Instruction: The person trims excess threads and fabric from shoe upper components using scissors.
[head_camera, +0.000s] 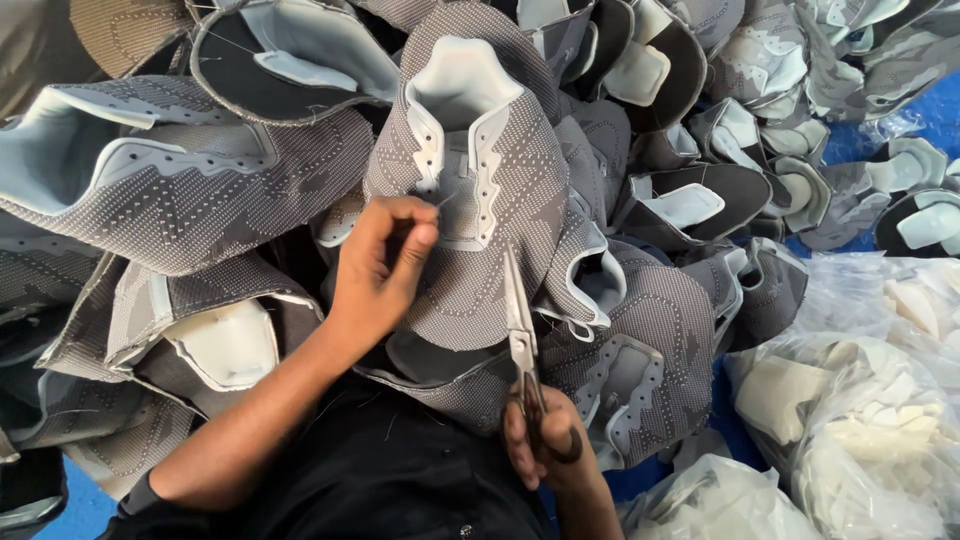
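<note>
Here, nearest the camera, the person's right hand (545, 440) grips a pair of small scissors (522, 345), fingers curled tight around the handles, the blades pointing up and away and lying against a grey knitted shoe upper (480, 200). The blades look nearly shut; their tips sit close to the pale lace strip down the middle of the upper. Just beyond, the left hand (385, 260) rests on that same upper, its fingers (415, 235) pinched narrow on what seems to be a loose thread by the eyelet row; the thread itself is too fine to make out clearly. The upper lies atop the person's dark lap, propped against the pile.

Done well, this trimming step would likely call for the left hand to keep the thread taut and lifted clear of the knit, and for the scissor tips to close only on the thread, flat to the surface, so the mesh is not nicked.

Farther off, a heap of matching grey uppers (200, 190) crowds the frame, some showing dark linings. To the right, clear plastic bags (860, 400) hold pale cut pieces, resting on a blue sheet (930, 115).
</note>
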